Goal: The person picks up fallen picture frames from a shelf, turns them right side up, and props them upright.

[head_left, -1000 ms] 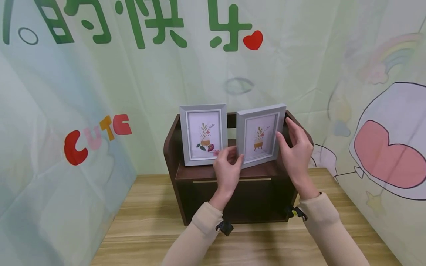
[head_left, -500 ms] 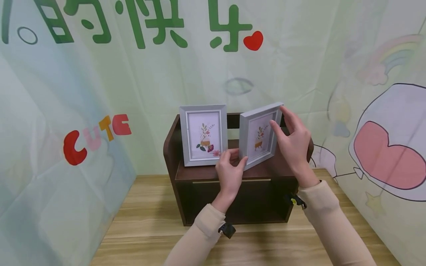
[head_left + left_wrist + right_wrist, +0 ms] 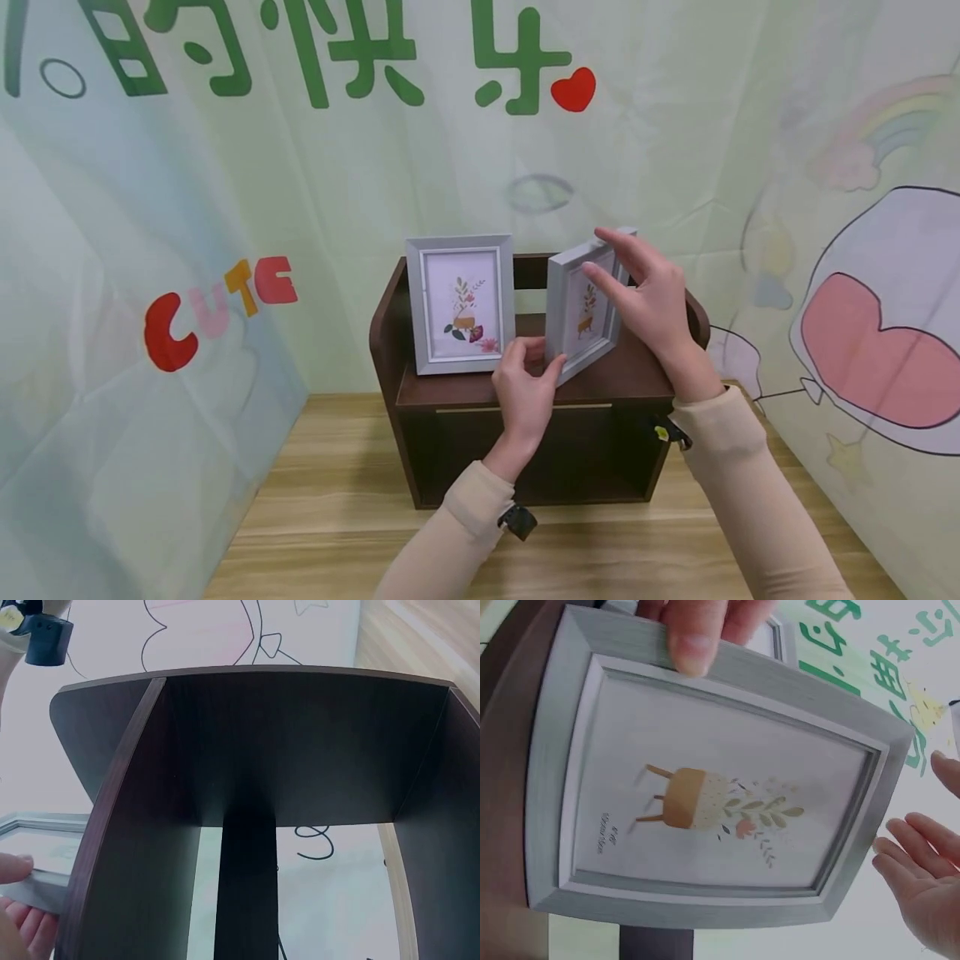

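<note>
A grey picture frame [image 3: 579, 329] with a plant print stands turned at an angle on the right of a dark brown shelf's upper board [image 3: 453, 388]. My left hand [image 3: 525, 398] pinches its lower left edge, thumb in front and fingers behind; the thumb also shows on the frame [image 3: 727, 787] in the right wrist view. My right hand [image 3: 651, 302] is at the frame's upper edge, fingers extended. In the right wrist view those fingers [image 3: 922, 847] lie beside the frame's top corner; contact is hard to tell. A second grey picture frame [image 3: 459, 304] stands left, facing forward.
The shelf's raised side panels [image 3: 387, 333] flank the frames, and its lower compartment [image 3: 525, 462] opens to the front. Underneath is a wood-grain tabletop [image 3: 322, 467]. A printed cloth backdrop [image 3: 337, 192] hangs behind and at both sides.
The right-hand picture frame has turned further, its right side swinging back. My right hand has moved left and up along its top; my left hand has shifted slightly right, keeping its grip.
</note>
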`<state>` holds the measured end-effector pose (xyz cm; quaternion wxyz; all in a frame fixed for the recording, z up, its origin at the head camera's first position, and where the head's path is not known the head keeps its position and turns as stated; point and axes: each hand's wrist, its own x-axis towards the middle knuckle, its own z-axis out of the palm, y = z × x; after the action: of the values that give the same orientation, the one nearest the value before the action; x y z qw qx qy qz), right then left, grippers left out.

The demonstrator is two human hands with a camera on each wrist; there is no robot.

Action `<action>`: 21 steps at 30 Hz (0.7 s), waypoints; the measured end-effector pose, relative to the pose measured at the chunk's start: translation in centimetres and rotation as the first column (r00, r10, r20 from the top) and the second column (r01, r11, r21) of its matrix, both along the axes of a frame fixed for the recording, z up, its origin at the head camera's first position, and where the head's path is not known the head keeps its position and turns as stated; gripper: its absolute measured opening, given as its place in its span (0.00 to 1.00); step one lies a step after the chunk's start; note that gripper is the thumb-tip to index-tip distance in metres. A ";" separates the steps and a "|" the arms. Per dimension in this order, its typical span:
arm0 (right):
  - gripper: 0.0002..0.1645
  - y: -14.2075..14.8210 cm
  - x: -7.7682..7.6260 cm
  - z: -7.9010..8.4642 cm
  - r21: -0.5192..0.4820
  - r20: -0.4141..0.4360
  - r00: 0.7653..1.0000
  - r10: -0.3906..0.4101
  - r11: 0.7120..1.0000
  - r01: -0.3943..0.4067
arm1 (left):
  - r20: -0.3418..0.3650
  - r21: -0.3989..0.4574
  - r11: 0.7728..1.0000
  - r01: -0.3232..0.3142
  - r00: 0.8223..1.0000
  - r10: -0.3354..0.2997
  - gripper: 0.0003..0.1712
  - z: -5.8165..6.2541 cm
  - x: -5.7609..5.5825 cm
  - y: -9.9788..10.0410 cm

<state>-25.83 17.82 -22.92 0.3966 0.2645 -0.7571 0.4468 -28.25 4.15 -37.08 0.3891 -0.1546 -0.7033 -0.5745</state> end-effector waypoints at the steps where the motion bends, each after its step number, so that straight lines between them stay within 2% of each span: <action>1: 0.24 0.0 0.0 0.1 0.009 0.006 1.000 0.006 1.000 -0.006 | -0.002 0.001 1.000 -0.001 1.000 0.001 0.15 0.0 0.0 0.0; 4: 0.24 0.1 -0.1 0.3 0.043 0.011 1.000 0.009 0.999 -0.009 | -0.003 0.006 1.000 -0.001 1.000 0.001 0.15 0.1 0.1 0.1; 10: 0.24 0.0 -0.2 0.3 0.101 0.017 0.999 -0.048 0.994 0.046 | -0.006 0.008 1.000 0.006 1.000 -0.006 0.16 0.1 0.1 0.4; 21: 0.27 0.3 0.0 -0.1 0.118 -0.006 1.000 -0.016 0.993 0.016 | -0.004 -0.003 1.000 0.030 1.000 -0.030 0.16 -0.2 0.4 0.9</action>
<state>-25.79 18.14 -22.97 0.3857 0.2823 -0.7833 0.3975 -27.84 5.05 -37.29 0.3816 -0.1669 -0.7011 -0.5788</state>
